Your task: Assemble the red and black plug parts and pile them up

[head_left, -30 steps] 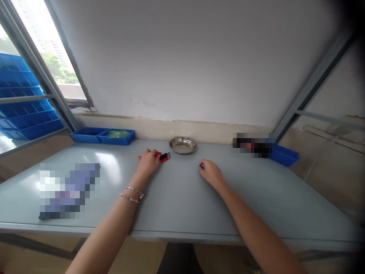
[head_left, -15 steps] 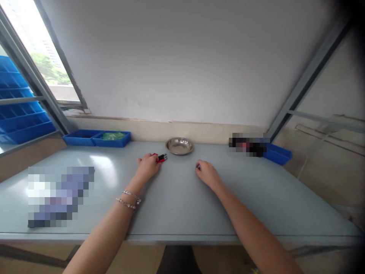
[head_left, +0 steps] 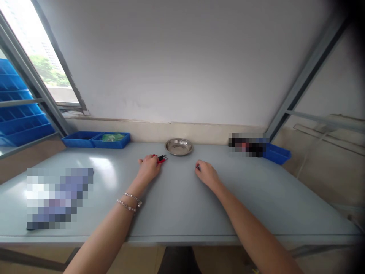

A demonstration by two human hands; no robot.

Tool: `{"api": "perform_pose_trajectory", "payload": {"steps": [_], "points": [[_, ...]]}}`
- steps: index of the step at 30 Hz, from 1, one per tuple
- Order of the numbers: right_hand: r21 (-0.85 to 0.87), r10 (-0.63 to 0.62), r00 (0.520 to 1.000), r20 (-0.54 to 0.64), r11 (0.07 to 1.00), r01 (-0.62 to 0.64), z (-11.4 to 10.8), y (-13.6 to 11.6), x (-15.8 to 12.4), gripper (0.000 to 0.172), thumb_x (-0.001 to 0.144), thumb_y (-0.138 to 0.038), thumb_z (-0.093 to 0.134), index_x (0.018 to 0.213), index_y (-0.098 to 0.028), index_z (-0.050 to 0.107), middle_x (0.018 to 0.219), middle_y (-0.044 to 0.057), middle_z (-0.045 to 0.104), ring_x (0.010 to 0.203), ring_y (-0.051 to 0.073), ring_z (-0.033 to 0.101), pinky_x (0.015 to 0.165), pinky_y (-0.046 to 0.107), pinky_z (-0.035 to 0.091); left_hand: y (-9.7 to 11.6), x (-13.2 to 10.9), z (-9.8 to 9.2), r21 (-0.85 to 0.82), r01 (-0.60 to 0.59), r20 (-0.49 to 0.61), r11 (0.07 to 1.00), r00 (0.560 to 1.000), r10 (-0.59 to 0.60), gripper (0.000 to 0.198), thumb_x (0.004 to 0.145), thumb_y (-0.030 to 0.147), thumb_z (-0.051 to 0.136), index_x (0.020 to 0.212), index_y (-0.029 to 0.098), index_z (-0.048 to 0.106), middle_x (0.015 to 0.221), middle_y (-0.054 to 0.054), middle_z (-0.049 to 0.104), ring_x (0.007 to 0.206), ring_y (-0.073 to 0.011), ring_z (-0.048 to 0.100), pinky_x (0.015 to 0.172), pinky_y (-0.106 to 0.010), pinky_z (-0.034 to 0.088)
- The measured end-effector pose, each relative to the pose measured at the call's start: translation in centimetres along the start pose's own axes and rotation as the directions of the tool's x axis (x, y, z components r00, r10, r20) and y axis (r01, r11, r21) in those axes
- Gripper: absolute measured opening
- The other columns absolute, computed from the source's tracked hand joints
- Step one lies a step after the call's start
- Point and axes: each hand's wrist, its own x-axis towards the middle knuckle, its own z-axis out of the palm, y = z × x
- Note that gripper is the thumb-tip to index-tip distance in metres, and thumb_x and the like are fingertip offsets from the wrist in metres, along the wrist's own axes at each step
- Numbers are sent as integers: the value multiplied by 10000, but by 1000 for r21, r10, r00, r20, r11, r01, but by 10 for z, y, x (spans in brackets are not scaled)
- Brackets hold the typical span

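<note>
My left hand (head_left: 148, 167) rests on the table, closed over several slim red and black pieces with shiny metal ends (head_left: 162, 158). Their ends stick out past my fingers to the right, and what kind they are I cannot make out. To the right, my right hand (head_left: 206, 173) lies on the table with curled fingers. A tiny dark bit shows at its fingertips, too small to name. Beyond and between both hands stands a round, shallow steel dish (head_left: 179, 147), apart from them. Nothing can be made out inside it but its shiny bottom.
Two blue bins (head_left: 111, 142) stand at the back left, the right one holding green plastic. Another blue bin (head_left: 277, 153) sits at the back right beside a blurred dark item (head_left: 248, 144). A blurred bluish item (head_left: 61, 199) lies on the grey table (head_left: 179, 213) at left.
Both hands stay in nearly the same places with the same hold. The whole view shifts very slightly.
</note>
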Motion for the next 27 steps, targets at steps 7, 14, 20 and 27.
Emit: {"api": "perform_pose_trajectory", "payload": {"steps": [7,14,20,27], "points": [[171,-46,993,-112,983,65,-4,-2,1,217,807,-340,446,932,-189,540,748,37,573,679,155,513,570,238,325,22,-7,0,-145,-174,-78,974,983,164,176,793,294,457,862,192,583,894,-73,586,928,-235,485,761,-363,299],[557,-204,967,-153,790,255,-9,-16,-4,326,816,-472,385,798,-190,548,550,-30,435,511,111,398,511,222,321,44,-19,-4,-266,-342,-145,901,938,313,172,809,304,459,848,185,577,884,-54,594,877,-200,505,758,-344,307],[639,-273,954,-121,714,286,-9,-19,-6,285,807,-415,412,707,-175,528,566,-27,418,524,98,359,502,216,291,50,-22,-5,-307,-403,-179,862,914,363,183,812,320,463,842,181,578,843,-48,597,850,-196,506,735,-331,316],[717,-252,964,-87,656,236,-8,-18,-3,283,793,-412,429,643,-177,481,572,-34,369,542,98,346,518,224,280,53,-25,-6,-302,-395,-167,868,918,360,184,816,313,461,886,187,575,870,-45,598,849,-197,511,728,-341,305]]}}
